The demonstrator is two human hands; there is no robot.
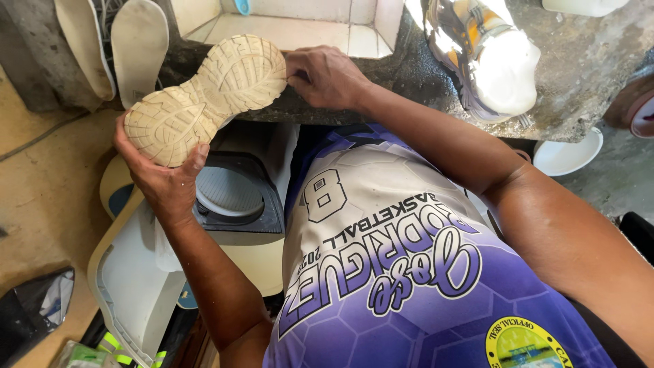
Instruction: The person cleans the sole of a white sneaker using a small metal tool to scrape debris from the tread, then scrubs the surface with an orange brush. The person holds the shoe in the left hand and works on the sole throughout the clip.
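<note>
Shoe (pixel 204 99) held sole-up: heel end cupped in left hand (pixel 160 177), grip closed; toe edge pinched by right hand (pixel 327 75). Step judged: sole inspection. Nxt move would need steady L grip.

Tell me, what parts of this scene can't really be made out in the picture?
- Upper of the cream shoe: head view shows only its sole, turned up.
- Right hand fingertips: tucked behind the shoe's edge.
- Left hand palm: hidden under the shoe.
- Second shoe on the concrete ledge: washed out by glare.
- Insoles: cut off by the top edge.
</note>
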